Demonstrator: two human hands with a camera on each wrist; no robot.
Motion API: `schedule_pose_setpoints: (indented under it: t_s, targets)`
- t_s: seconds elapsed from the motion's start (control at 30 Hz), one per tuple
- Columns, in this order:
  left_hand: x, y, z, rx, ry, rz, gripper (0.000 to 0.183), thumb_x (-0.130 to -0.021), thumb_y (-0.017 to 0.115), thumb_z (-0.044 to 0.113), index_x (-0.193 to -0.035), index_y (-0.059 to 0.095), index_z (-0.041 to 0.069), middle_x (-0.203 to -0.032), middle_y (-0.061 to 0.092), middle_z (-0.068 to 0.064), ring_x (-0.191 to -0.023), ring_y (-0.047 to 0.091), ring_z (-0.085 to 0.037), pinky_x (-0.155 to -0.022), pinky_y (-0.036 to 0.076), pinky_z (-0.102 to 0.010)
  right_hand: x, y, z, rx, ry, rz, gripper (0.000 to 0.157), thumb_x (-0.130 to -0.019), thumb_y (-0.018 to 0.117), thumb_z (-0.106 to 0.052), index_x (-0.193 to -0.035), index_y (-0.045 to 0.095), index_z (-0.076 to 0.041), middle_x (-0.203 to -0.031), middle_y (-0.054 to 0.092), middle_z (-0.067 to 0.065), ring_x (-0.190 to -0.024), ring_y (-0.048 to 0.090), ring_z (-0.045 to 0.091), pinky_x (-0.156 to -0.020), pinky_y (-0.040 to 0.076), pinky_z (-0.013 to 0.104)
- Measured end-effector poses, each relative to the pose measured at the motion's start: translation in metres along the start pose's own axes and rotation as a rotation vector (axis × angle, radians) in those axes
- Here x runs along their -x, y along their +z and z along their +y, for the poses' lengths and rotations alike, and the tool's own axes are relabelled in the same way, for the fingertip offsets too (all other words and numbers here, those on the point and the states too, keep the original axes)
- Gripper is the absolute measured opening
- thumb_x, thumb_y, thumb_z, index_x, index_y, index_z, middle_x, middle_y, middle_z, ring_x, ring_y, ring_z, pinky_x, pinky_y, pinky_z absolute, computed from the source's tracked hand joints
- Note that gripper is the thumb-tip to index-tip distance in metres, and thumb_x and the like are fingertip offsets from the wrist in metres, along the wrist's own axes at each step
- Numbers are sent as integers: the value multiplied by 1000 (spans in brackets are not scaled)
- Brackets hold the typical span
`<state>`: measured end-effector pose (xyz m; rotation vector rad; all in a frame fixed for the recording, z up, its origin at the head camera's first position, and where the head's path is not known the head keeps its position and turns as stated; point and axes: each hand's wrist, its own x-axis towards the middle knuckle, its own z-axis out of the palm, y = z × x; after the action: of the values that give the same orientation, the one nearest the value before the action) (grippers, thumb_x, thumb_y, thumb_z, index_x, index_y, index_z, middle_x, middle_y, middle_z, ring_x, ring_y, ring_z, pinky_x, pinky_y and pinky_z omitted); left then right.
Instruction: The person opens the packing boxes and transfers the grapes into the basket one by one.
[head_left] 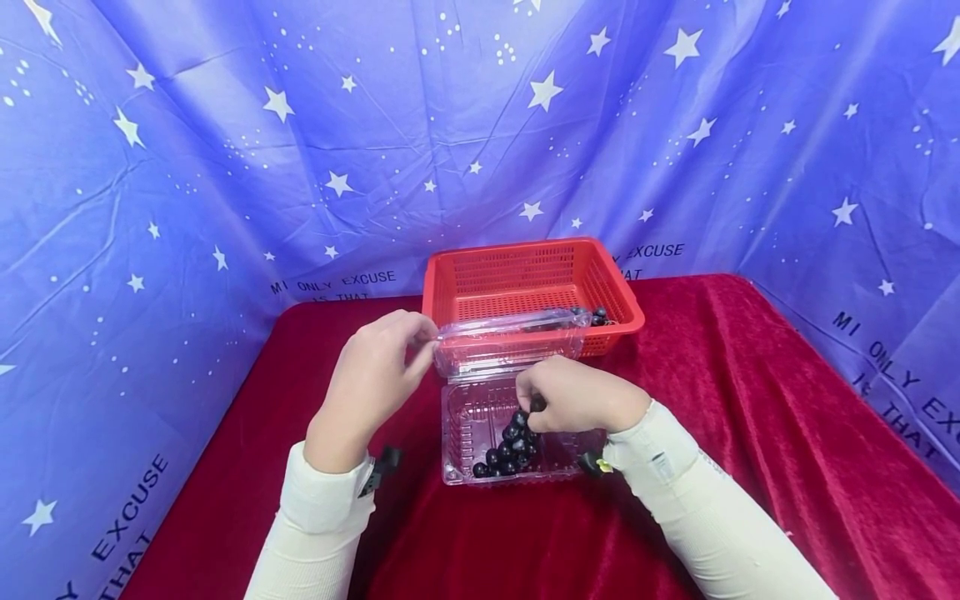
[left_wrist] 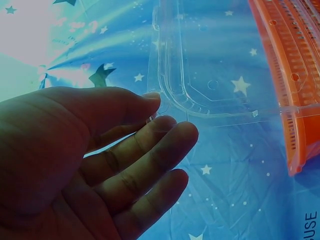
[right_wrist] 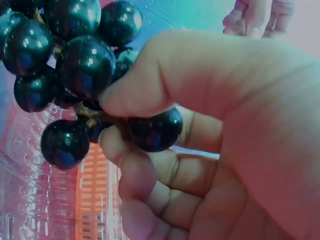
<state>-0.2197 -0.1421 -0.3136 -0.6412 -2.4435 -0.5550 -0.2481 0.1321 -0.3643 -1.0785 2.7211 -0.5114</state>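
My left hand (head_left: 372, 375) pinches the corner of the clear plastic lid (head_left: 510, 343) between thumb and fingers; the left wrist view shows the lid's rounded corner (left_wrist: 175, 100) at the fingertips. The lid stands raised at the back of the clear clamshell box (head_left: 468, 408). My right hand (head_left: 581, 396) pinches the stem of a bunch of dark grapes (head_left: 516, 446) over the box. In the right wrist view, thumb and forefinger meet at the stem, with one grape (right_wrist: 156, 130) beside the thumb and several others (right_wrist: 85, 65) beyond it.
A red slotted basket (head_left: 525, 275) stands right behind the box, with more dark grapes (head_left: 598, 317) in its right front corner, partly behind the lid. Dark red velvet cloth (head_left: 750, 400) covers the table. Blue star-printed curtains (head_left: 450, 125) hang around it.
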Motion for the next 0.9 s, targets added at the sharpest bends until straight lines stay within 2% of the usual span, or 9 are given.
schedule_pose_setpoints:
  t_s: [0.27,0.53,0.7,0.9]
  targets:
    - [0,-1,0,2,-5,-6,6,-91,75,11,-97,73,11,-90,73,-1,-78,69,-16,-75,59,-35,1,0,-1,13,-75,31,19,-80,74,-18,-77,59,-29,-67,51,-15,-59,43,3,-62,44,26]
    - [0,0,0,6,-12,-16,6,-91,75,11,-97,73,11,-91,73,-1,-78,69,-17,-75,59,-35,1,-1,-4,12,-73,4,16,-80,73,-15,-80,62,-26,-71,55,-15,-62,47,3,-62,48,25]
    - [0,0,0,11,-14,-16,6,-91,75,10,-97,73,11,-91,73,-1,-77,69,-16,-74,59,-35,2,-1,-4,29,-88,4,15,-82,74,-12,-86,67,-25,-78,62,-14,-69,54,4,-68,52,26]
    - [0,0,0,9,-13,-16,6,-91,75,10,-97,73,11,-90,73,-1,-77,68,-16,-73,59,-34,2,-1,-4,35,-132,24,21,-86,70,1,-93,71,-19,-84,66,-10,-76,57,4,-76,55,26]
